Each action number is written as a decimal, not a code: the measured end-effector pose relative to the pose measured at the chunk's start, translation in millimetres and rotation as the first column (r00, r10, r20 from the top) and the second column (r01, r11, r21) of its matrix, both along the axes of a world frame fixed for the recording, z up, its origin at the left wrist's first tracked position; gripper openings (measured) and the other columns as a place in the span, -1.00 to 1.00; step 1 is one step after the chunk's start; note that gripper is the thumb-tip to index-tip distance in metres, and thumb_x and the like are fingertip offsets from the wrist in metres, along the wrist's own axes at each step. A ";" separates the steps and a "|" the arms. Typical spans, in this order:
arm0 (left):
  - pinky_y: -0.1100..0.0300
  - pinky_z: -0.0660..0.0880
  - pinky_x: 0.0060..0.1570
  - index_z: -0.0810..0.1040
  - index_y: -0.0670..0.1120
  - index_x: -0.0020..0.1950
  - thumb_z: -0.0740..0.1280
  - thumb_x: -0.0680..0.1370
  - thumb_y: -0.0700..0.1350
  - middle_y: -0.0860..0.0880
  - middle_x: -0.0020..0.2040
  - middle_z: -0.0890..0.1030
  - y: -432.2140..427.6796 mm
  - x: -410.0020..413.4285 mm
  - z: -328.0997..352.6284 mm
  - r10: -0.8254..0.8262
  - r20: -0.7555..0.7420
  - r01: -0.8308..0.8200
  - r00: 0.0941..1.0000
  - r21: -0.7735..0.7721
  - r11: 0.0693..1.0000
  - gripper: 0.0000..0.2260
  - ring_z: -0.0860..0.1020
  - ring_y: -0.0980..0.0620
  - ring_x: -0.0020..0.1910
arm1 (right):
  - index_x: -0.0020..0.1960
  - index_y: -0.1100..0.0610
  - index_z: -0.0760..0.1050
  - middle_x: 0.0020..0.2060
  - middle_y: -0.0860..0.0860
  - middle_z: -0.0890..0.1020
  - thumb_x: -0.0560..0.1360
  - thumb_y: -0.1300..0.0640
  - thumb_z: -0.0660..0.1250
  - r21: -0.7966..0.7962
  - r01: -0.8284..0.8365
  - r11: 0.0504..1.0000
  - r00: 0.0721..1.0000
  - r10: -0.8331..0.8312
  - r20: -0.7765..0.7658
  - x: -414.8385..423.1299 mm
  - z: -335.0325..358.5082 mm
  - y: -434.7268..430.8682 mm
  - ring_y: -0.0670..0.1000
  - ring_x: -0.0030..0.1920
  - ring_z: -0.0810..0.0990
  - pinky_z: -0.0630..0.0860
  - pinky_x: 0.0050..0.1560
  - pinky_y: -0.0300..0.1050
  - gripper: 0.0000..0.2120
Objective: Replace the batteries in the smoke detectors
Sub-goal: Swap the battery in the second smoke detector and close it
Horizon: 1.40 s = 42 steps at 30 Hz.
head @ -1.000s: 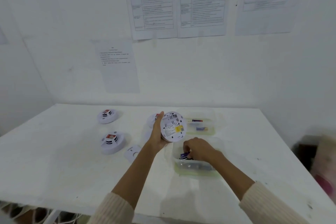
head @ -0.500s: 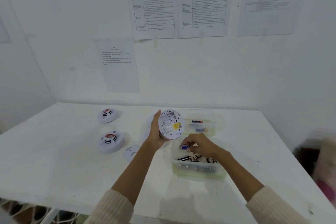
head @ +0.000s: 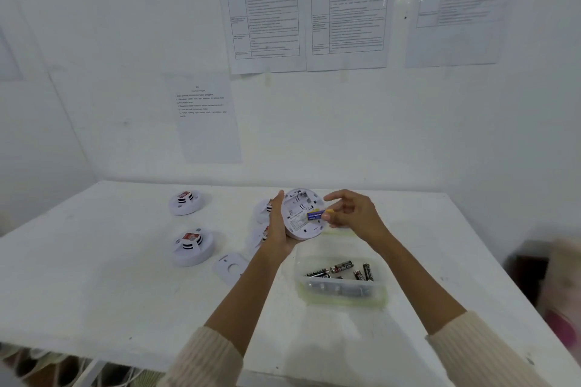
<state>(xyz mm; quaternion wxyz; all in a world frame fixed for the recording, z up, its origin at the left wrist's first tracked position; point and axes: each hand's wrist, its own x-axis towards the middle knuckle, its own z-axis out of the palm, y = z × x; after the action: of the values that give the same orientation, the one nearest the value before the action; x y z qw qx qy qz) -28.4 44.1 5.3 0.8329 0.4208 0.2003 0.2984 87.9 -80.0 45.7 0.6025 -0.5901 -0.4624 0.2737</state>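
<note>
Pinching blue battery (head: 315,215) in right grip (head: 355,214), left grip (head: 278,225) holding detector (head: 298,225).

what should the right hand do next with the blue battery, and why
Probably ease the battery into the back of the detector and press it home. The left hand holds the detector with its back toward the camera, and the right hand pinches the battery by its yellow end right over that back, seemingly not yet seated.

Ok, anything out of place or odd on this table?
Nothing spilled or damaged. One white cover plate lies loose on the table beside the left forearm; that fits a battery swap.
</note>
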 end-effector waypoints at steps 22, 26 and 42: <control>-0.08 0.45 0.14 0.58 -0.05 -0.02 0.05 0.59 0.20 -0.06 -0.19 0.69 -24.7 11.4 5.6 0.049 -0.065 -0.050 0.997 -0.016 0.999 -0.57 0.61 -0.08 -0.11 | -0.14 0.25 0.64 -0.23 0.12 0.67 0.30 0.24 0.52 0.096 0.552 0.828 0.828 -0.532 -0.178 -25.2 -8.1 20.8 0.00 -0.26 0.61 0.55 -0.24 -0.31 -0.84; 0.08 0.51 -0.14 0.55 -0.05 -0.09 0.02 0.61 0.16 -0.01 -0.34 0.67 -23.0 17.4 7.1 0.069 -0.106 -0.070 0.992 -0.006 0.998 -0.59 0.63 0.03 -0.35 | -0.20 0.06 0.64 -0.18 0.07 0.68 0.39 0.02 0.45 0.029 0.557 0.830 0.830 -0.558 0.006 -29.5 -16.8 26.8 0.04 -0.16 0.59 0.49 -0.19 -0.14 -0.89; 0.13 0.59 -0.23 0.54 -0.16 0.09 0.15 0.58 0.09 -0.19 -0.03 0.58 -3.0 14.0 1.1 0.124 -0.122 -0.118 0.985 0.055 0.992 -0.64 0.61 -0.05 -0.24 | 0.24 0.30 0.44 -0.04 0.21 0.58 0.49 0.29 0.32 -0.132 0.073 0.989 0.955 -0.107 -0.277 -8.0 -8.8 32.0 0.04 -0.21 0.57 0.55 -0.17 -0.07 -0.67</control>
<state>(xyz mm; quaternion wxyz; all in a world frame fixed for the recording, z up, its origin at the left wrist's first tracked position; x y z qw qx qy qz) -14.5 41.1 6.5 0.7889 0.4453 0.2703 0.3260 79.9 -47.9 37.0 0.6377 -0.6005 -0.3268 0.3549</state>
